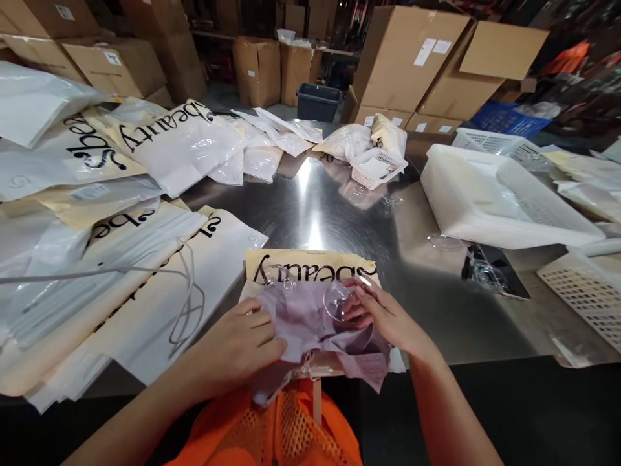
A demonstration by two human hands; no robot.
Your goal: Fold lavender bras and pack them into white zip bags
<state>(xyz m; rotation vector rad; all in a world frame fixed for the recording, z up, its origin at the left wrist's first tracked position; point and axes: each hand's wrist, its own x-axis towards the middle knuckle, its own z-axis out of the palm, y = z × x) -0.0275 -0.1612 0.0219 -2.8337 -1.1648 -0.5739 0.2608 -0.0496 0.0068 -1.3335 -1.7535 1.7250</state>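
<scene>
One lilac garment, fingers at either side

The person near me wears a bright orange vest — smooth cloth beside darker honeycomb mesh, with a vertical line running down the front — over bare forearms and hands.

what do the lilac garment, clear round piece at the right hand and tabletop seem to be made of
Lilac garment: apparently soft matte fabric, from its loose folds. Clear round piece: probably glossy plastic, see-through with a shiny rim. Tabletop: likely polished steel, given its blurred reflections and fine scratches.
</scene>
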